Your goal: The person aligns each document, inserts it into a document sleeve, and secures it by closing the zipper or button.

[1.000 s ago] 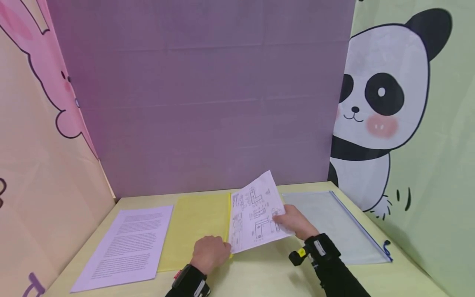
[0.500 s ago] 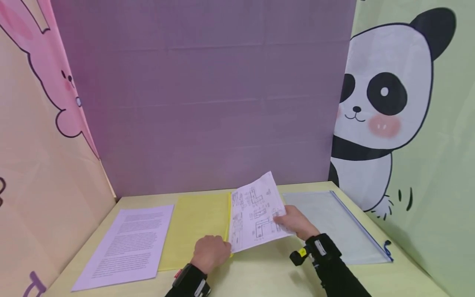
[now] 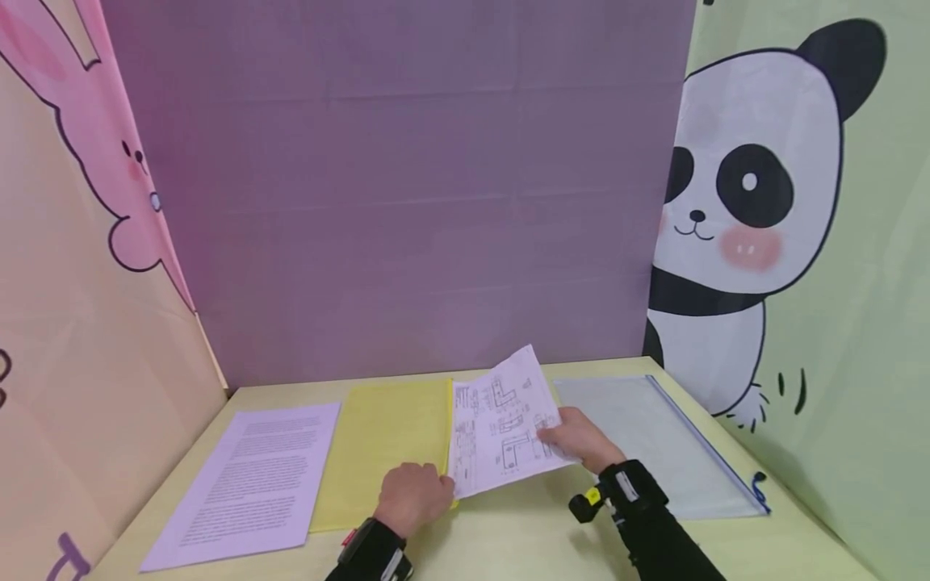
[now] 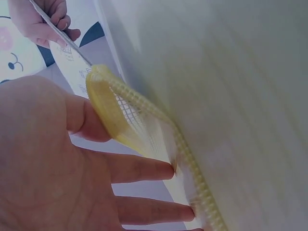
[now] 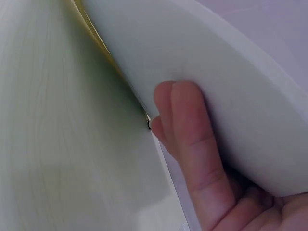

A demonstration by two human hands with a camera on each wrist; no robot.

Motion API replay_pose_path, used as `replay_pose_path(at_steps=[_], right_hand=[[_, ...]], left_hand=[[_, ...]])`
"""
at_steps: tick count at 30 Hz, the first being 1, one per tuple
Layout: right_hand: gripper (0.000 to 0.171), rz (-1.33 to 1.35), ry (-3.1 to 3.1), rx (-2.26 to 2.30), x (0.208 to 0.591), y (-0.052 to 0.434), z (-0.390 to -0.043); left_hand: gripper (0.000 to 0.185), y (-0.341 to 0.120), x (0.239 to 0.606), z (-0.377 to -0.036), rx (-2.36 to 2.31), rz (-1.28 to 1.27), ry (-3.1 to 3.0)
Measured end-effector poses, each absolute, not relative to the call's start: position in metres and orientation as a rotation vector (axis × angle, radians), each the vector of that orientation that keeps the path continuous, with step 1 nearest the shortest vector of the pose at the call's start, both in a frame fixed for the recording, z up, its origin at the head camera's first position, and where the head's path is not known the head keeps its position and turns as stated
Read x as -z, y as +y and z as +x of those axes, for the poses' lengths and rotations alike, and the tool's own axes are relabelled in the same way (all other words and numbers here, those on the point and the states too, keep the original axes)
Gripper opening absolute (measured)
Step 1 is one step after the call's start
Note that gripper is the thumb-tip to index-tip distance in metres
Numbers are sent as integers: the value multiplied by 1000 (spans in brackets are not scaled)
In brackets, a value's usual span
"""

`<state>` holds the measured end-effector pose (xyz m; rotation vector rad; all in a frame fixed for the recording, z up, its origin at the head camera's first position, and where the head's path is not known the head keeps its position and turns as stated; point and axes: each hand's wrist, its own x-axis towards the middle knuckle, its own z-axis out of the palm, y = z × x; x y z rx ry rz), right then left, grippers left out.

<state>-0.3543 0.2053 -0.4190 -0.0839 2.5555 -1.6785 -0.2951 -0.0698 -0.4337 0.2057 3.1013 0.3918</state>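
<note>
Over the last second the drawing sheet (image 3: 501,424), lower centre of the head view, dropped slightly: its top corner sat a little lower against the purple backdrop (image 3: 407,194) than before, while both my hands stayed put. I judged that the sheet was being lowered toward the open mouth of the yellow mesh pouch (image 3: 381,448), with insertion not yet achieved.

My right hand (image 3: 577,440) pinched the sheet's right edge, thumb on the printed face and fingers (image 5: 192,139) curled behind it. My left hand (image 3: 414,496) gripped the pouch's near right corner; in the left wrist view the thumb (image 4: 84,118) pressed inside the lifted flap, with the remaining fingers under it.

Materials:
- Drawing sheet: thin white paper, printed with line diagrams, bowed into a gentle curve and raised off the table (image 3: 508,537).
- Pouch: flat, rectangular, translucent yellow with a woven grid texture and a ridged zipper edge (image 4: 192,168).
- Text page (image 3: 247,480): flat white paper, lower left of the frame.
- Clear zip pouch (image 3: 654,440): smooth, blue-edged, lower right.
- Table: pale, matte, faint wood grain.
</note>
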Motion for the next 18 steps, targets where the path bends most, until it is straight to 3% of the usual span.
replay_pose_path(at_steps=[18], right_hand=[[24, -74, 2559, 1707, 420, 208, -358]], left_hand=[[39, -71, 433, -297, -387, 212, 3105]])
